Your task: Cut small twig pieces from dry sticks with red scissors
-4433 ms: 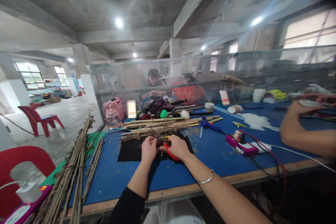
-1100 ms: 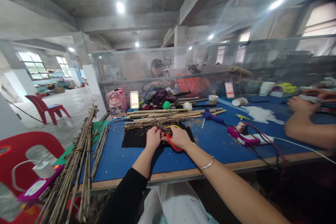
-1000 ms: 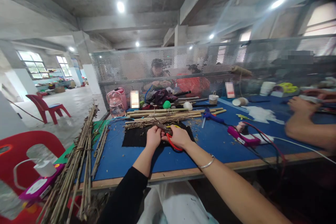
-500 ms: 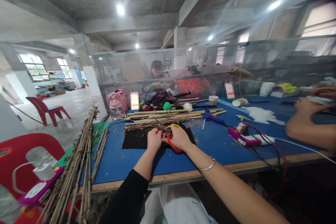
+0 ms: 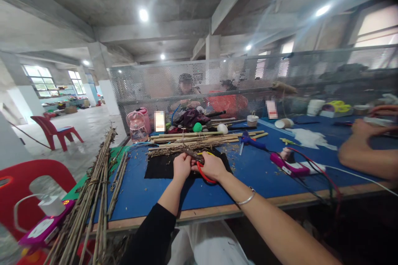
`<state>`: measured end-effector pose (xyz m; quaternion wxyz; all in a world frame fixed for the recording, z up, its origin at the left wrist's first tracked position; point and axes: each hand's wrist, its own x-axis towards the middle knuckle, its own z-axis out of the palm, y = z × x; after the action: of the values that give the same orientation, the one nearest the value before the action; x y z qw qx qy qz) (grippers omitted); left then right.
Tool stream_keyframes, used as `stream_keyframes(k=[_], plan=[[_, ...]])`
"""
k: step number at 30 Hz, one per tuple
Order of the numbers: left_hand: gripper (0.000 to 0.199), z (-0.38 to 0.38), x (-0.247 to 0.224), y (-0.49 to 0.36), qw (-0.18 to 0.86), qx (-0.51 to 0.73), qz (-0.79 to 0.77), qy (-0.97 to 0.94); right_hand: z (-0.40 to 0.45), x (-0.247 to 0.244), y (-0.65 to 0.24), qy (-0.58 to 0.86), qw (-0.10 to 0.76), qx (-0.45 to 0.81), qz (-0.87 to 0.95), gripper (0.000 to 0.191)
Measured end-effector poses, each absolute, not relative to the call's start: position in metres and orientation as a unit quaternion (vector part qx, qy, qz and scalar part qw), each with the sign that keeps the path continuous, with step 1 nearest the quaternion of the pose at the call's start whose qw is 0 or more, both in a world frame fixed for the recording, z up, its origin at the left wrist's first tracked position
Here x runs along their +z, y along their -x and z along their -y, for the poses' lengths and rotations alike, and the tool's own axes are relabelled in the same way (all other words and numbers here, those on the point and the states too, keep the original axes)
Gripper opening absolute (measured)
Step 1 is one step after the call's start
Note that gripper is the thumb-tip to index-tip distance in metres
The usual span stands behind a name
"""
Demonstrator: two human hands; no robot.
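Observation:
Over a black cloth [image 5: 161, 168], my two hands meet close together. My right hand [image 5: 212, 166] is wrapped round pruning shears [image 5: 205, 174] with one red and one yellow handle; their dark blades point up and left. My left hand [image 5: 182, 165] is closed in a pinch beside the blades, and what its fingertips hold is hidden. Just beyond the hands lies a row of thin twigs [image 5: 164, 150] with rough bark. Smoother pale sticks [image 5: 217, 137] lie behind them.
A tall bundle of sticks [image 5: 96, 182] leans over the table's left edge. Right of my hands are a blue glue gun [image 5: 253, 141] and a purple power strip [image 5: 290, 166] with trailing cables. A co-worker's arm [image 5: 363, 153] rests at far right. A perforated metal screen [image 5: 149, 87] stands behind.
The hands and shears stay almost in place over the cloth. The shears' blades have shifted slightly, and the view has moved a little.

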<state>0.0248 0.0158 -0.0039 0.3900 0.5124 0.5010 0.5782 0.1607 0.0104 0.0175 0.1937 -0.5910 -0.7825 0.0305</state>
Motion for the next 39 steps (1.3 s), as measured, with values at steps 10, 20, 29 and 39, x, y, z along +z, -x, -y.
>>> stream_keyframes(k=[10, 20, 29, 39], plan=[[0.016, -0.0149, -0.0054, -0.0234, 0.400, 0.565, -0.500, -0.521, -0.0121, 0.0117, -0.1630, 0.573, 0.236, 0.020, 0.785, 0.047], [0.018, -0.0121, -0.0021, -0.0245, 0.340, 0.564, -0.512, -0.551, -0.0085, 0.0183, -0.1626, 0.539, 0.315, 0.053, 0.780, 0.043], [0.019, -0.0141, -0.0065, -0.0282, 0.392, 0.567, -0.491, -0.532, -0.0104, 0.0172, -0.1627, 0.546, 0.279, 0.048, 0.789, 0.042], [0.018, -0.0114, -0.0020, -0.0256, 0.364, 0.569, -0.508, -0.535, -0.0084, 0.0185, -0.1608, 0.584, 0.223, 0.025, 0.780, 0.047]])
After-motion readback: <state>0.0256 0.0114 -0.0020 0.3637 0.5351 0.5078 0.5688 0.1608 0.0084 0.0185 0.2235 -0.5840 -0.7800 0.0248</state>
